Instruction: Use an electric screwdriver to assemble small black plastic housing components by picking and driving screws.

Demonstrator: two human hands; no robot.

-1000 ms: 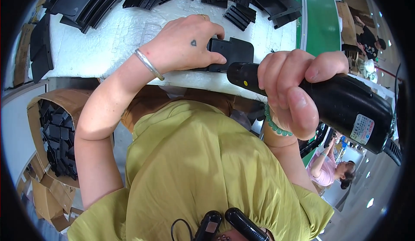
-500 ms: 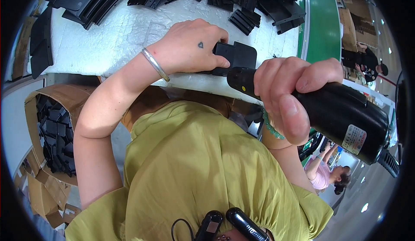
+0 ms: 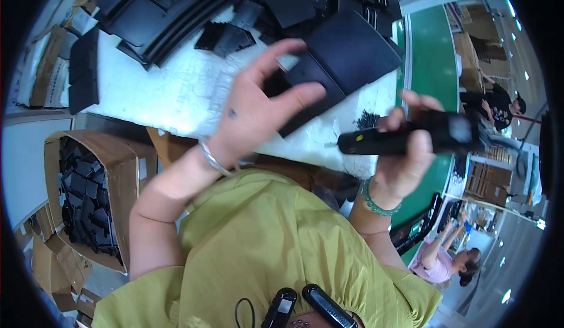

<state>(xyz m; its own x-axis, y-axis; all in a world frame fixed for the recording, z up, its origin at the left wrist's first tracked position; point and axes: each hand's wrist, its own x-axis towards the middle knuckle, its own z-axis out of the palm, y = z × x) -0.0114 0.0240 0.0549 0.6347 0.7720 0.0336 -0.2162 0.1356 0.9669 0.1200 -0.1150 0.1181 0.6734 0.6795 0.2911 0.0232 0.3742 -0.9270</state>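
Observation:
My left hand (image 3: 247, 107) grips a wide black plastic panel (image 3: 355, 52) by its near-left side. Thumb and index finger lie over the panel, and the other fingers are hidden beneath. It is raised and tilted above the white padded tabletop (image 3: 164, 90). In my right hand (image 3: 408, 151) is a black electric screwdriver (image 3: 376, 143), held roughly level with its thin tip pointing left. The hand and the tool's back end are blurred. Below the panel's right corner lies a small heap of tiny dark pieces (image 3: 367, 119), perhaps screws.
Black plastic parts (image 3: 170, 10) are stacked along the far side of the table. A cardboard box (image 3: 120, 169) full of black pieces stands at the left. A green surface (image 3: 432, 52) runs along the right. Two other people, one in pink (image 3: 437, 260), are farther right.
The smaller black part by my left hand is no longer seen there; a larger panel is now in that hand. The screwdriver has moved down, away from the work, and turned nearly level.

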